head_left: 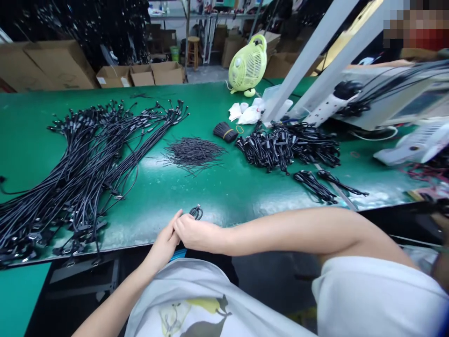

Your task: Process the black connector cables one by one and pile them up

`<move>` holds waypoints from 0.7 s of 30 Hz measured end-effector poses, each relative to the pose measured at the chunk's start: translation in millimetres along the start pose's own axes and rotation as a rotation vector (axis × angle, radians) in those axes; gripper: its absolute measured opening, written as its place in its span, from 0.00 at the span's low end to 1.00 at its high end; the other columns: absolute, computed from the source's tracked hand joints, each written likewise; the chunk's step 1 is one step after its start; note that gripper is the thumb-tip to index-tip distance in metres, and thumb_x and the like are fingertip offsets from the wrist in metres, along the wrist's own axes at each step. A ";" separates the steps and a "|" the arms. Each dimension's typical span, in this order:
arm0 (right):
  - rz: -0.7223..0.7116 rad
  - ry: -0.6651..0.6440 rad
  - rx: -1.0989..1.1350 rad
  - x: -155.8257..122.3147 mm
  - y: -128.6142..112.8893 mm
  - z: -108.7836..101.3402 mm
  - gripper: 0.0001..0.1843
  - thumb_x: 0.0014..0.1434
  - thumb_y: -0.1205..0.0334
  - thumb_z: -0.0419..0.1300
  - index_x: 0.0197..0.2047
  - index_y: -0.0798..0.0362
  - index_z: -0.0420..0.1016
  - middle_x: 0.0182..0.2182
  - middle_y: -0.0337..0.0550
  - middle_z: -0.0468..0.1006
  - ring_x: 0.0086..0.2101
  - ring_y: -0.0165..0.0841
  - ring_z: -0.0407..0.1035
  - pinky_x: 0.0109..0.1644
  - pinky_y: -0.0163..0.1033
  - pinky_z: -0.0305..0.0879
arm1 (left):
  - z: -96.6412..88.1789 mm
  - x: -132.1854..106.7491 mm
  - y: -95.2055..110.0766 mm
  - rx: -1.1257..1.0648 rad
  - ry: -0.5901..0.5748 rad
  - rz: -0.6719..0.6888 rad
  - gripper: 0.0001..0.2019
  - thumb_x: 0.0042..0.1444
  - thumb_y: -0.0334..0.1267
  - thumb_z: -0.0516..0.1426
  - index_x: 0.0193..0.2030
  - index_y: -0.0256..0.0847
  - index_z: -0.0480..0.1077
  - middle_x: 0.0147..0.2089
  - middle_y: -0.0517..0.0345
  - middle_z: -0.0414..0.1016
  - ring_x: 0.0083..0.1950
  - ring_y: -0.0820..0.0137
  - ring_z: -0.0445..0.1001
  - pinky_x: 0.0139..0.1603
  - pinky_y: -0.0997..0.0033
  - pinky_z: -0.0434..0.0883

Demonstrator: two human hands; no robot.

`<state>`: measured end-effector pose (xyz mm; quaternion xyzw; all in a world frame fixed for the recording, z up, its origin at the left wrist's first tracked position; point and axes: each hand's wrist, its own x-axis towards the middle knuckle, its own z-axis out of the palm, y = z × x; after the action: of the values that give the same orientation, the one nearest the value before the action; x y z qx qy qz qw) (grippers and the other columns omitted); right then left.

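Observation:
My left hand [164,243] and my right hand [194,232] meet at the near edge of the green table [217,192]. Both are closed on a small coiled black cable [197,212] whose loops stick out above my right hand's fingers. A big spread of long black cables [87,164] lies to the left. A loose pile of thin black ties [192,153] sits ahead of my hands, and a tied bundle of ties [225,132] lies behind it.
A heap of coiled black cables [287,145] lies right of centre, with two coiled ones [314,185] nearer me. A yellow-green fan [248,64], white bags [245,113], slanted white rails [315,61] and machines [403,98] stand at the back right. Cardboard boxes [140,75] lie beyond the table.

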<state>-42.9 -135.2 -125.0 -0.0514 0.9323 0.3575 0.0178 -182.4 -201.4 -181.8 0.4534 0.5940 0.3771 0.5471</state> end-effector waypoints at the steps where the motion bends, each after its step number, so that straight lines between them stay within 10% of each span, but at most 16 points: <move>1: 0.021 -0.035 -0.038 1.4 -2.7 -1.0 0.16 0.61 0.69 0.46 0.35 0.62 0.75 0.27 0.51 0.73 0.26 0.36 0.63 0.27 0.42 0.48 | 0.8 1.4 -0.4 0.039 0.000 0.027 0.28 0.57 0.48 0.54 0.62 0.37 0.66 0.60 0.45 0.72 0.65 0.57 0.65 0.66 0.60 0.59; 11: 0.187 -0.161 0.038 -2.6 -11.7 -6.9 0.18 0.58 0.74 0.44 0.38 0.61 0.76 0.30 0.54 0.74 0.25 0.36 0.62 0.24 0.42 0.48 | 4.1 9.1 4.9 0.022 -0.041 0.042 0.23 0.57 0.44 0.54 0.56 0.37 0.71 0.61 0.45 0.71 0.66 0.55 0.65 0.69 0.52 0.55; 21: 0.716 -0.033 0.800 10.0 8.0 8.8 0.11 0.65 0.66 0.47 0.39 0.56 0.70 0.33 0.46 0.74 0.33 0.35 0.68 0.34 0.40 0.60 | 1.3 12.5 28.2 -0.396 0.144 -0.047 0.28 0.57 0.50 0.54 0.62 0.39 0.66 0.67 0.47 0.64 0.70 0.57 0.58 0.70 0.56 0.54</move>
<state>-53.7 -124.3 -126.9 0.2861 0.9546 -0.0413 -0.0726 -177.5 -181.0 -159.2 0.2948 0.5564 0.5052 0.5902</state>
